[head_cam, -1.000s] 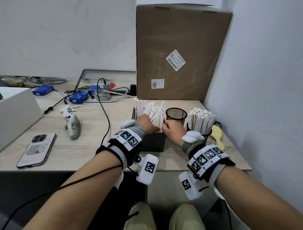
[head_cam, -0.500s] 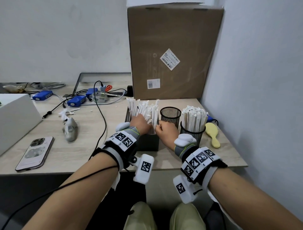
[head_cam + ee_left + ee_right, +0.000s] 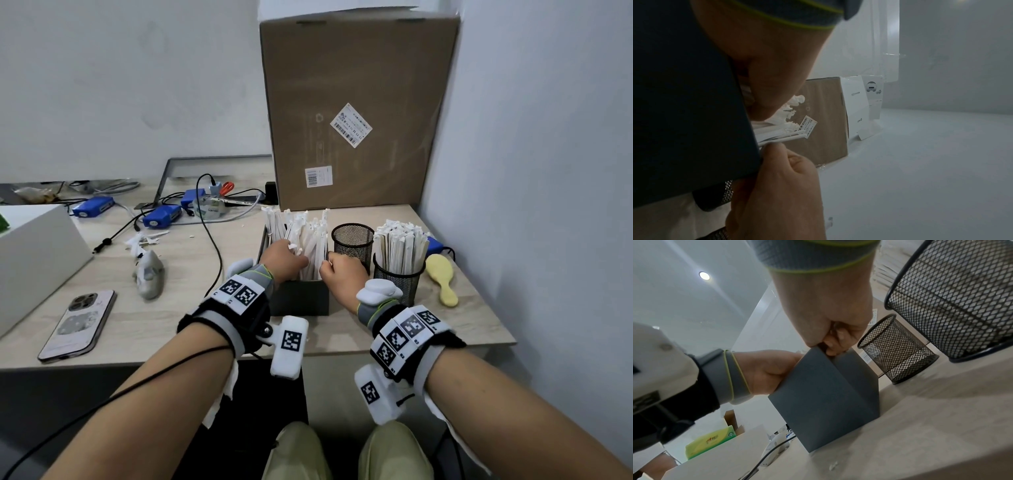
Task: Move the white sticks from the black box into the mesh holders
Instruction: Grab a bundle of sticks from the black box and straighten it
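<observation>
The black box (image 3: 297, 298) stands near the table's front edge, packed with upright white sticks (image 3: 303, 233). My left hand (image 3: 284, 258) reaches into the box from the left. Its fingers curl round a bunch of sticks (image 3: 785, 134), with the tips hidden behind the box wall (image 3: 684, 113). My right hand (image 3: 342, 274) pinches the box's right front corner (image 3: 824, 394), thumb and curled fingers (image 3: 835, 339) over the rim. An empty mesh holder (image 3: 353, 240) stands just right of the box. A second mesh holder (image 3: 397, 284) nearer me is full of sticks (image 3: 399, 245).
A large cardboard box (image 3: 356, 113) stands behind, against the right wall. A yellow brush (image 3: 443, 277) lies right of the holders. To the left lie a phone (image 3: 80, 323), a grey object (image 3: 149, 277), a black cable (image 3: 212, 240), blue devices (image 3: 161, 216) and a white box (image 3: 34, 260).
Both hands stay at the black box with the same grips. Only the head view has shifted a little.
</observation>
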